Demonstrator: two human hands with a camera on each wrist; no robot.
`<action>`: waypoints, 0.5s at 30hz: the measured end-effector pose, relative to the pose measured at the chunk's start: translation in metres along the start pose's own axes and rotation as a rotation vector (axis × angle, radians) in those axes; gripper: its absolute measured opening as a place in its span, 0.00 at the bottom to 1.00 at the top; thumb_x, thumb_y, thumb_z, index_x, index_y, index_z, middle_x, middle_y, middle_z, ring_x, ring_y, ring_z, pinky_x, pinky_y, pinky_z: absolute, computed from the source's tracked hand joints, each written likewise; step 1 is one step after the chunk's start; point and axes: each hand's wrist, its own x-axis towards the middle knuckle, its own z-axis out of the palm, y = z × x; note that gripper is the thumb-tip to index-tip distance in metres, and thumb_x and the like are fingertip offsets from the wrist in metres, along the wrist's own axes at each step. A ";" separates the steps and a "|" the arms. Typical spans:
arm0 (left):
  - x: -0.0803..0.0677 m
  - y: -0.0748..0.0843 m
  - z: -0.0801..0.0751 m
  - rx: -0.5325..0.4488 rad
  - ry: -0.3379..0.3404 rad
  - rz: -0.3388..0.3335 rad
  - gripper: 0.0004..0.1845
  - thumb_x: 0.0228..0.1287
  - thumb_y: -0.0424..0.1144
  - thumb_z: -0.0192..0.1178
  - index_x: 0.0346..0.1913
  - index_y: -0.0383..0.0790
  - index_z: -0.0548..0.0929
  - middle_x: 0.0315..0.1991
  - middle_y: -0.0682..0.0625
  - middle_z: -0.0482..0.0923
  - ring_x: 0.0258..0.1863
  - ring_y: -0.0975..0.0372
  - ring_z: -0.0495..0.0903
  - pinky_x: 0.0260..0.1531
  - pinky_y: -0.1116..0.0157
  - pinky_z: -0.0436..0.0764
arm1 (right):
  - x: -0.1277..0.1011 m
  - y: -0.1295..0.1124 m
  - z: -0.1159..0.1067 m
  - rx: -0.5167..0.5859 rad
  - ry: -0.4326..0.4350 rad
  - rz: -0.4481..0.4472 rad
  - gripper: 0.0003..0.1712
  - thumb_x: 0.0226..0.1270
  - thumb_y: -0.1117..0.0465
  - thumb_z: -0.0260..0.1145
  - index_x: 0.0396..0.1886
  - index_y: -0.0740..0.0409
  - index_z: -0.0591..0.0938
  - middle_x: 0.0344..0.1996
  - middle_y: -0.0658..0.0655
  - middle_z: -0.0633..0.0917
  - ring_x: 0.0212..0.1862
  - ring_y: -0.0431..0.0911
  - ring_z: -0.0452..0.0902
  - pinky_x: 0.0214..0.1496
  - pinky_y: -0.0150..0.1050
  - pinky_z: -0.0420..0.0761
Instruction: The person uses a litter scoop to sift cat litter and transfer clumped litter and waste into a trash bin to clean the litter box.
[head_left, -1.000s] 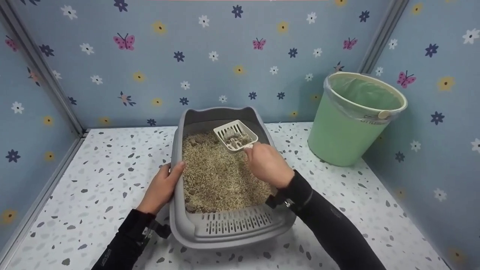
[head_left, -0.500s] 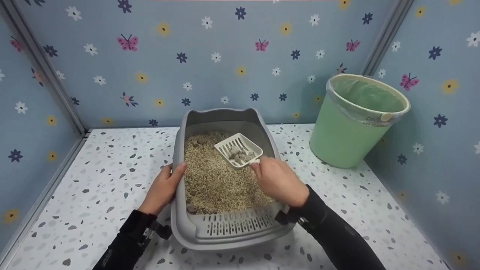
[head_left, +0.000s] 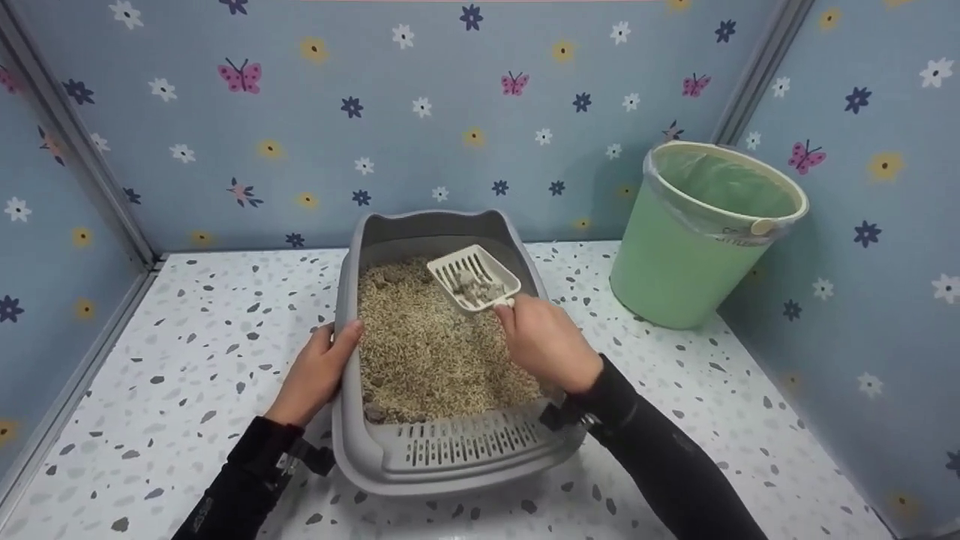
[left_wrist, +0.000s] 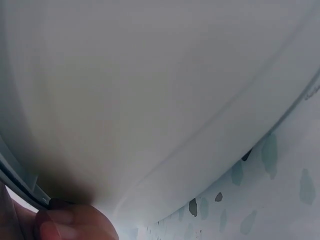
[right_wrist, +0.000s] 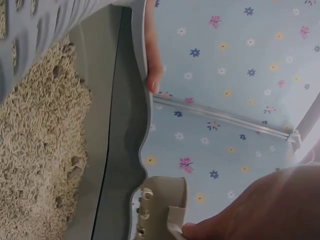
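Scoop (head_left: 466, 265): pulled toward the person half a second ago, it has now swung partway back toward the rear of the litter box (head_left: 465, 481).
Load in the scoop (head_left: 478, 291): paler than a second ago, with less brown grain among the clumps (to my eye, the slots behind it show longer, too).
Right hand (head_left: 551, 341): moved with the scoop, first nearer the person, then away again.

Grey is noted on the tray (head_left: 450, 486), cream on the scoop (head_left: 499, 271), green on the far-right bin (head_left: 671, 262). The blue far wall (head_left: 420, 154) is flower-patterned; the white surface (head_left: 202, 352) is grey-flecked.
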 end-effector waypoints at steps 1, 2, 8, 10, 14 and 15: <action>0.000 0.000 -0.003 0.000 0.005 0.004 0.47 0.83 0.73 0.50 0.78 0.31 0.69 0.43 0.41 0.74 0.35 0.54 0.78 0.36 0.59 0.81 | 0.004 -0.002 0.001 0.003 0.015 -0.019 0.19 0.94 0.50 0.53 0.43 0.56 0.81 0.29 0.52 0.76 0.30 0.49 0.74 0.34 0.49 0.80; 0.000 0.000 -0.005 0.003 0.005 0.007 0.47 0.84 0.73 0.50 0.78 0.31 0.69 0.44 0.41 0.74 0.37 0.54 0.78 0.38 0.59 0.81 | 0.005 -0.003 0.002 -0.002 0.024 -0.029 0.19 0.94 0.50 0.53 0.42 0.56 0.80 0.29 0.52 0.76 0.30 0.49 0.74 0.34 0.50 0.80; 0.005 0.003 -0.002 0.006 -0.002 0.022 0.47 0.84 0.72 0.51 0.78 0.30 0.70 0.49 0.39 0.78 0.45 0.52 0.82 0.48 0.57 0.83 | -0.008 -0.002 0.000 -0.014 -0.032 0.035 0.18 0.93 0.49 0.55 0.41 0.54 0.80 0.30 0.53 0.78 0.30 0.49 0.75 0.32 0.49 0.80; 0.006 0.004 0.000 -0.003 0.010 0.024 0.47 0.83 0.73 0.51 0.78 0.31 0.70 0.49 0.39 0.78 0.44 0.51 0.82 0.46 0.57 0.83 | -0.001 -0.002 0.000 -0.029 -0.015 0.021 0.19 0.93 0.49 0.55 0.41 0.55 0.80 0.30 0.54 0.78 0.31 0.50 0.76 0.35 0.50 0.82; 0.007 0.005 0.001 -0.008 0.019 0.019 0.47 0.82 0.74 0.52 0.77 0.32 0.71 0.46 0.40 0.78 0.41 0.52 0.82 0.42 0.57 0.84 | 0.011 -0.001 0.000 -0.061 0.032 -0.004 0.19 0.93 0.51 0.55 0.40 0.57 0.79 0.30 0.55 0.78 0.32 0.52 0.77 0.39 0.53 0.83; 0.006 0.005 0.001 -0.010 0.014 0.017 0.47 0.82 0.74 0.52 0.77 0.32 0.71 0.45 0.40 0.78 0.40 0.52 0.82 0.42 0.57 0.84 | 0.009 -0.001 0.000 -0.063 0.031 0.002 0.19 0.93 0.51 0.55 0.40 0.57 0.79 0.30 0.54 0.78 0.32 0.52 0.77 0.38 0.53 0.83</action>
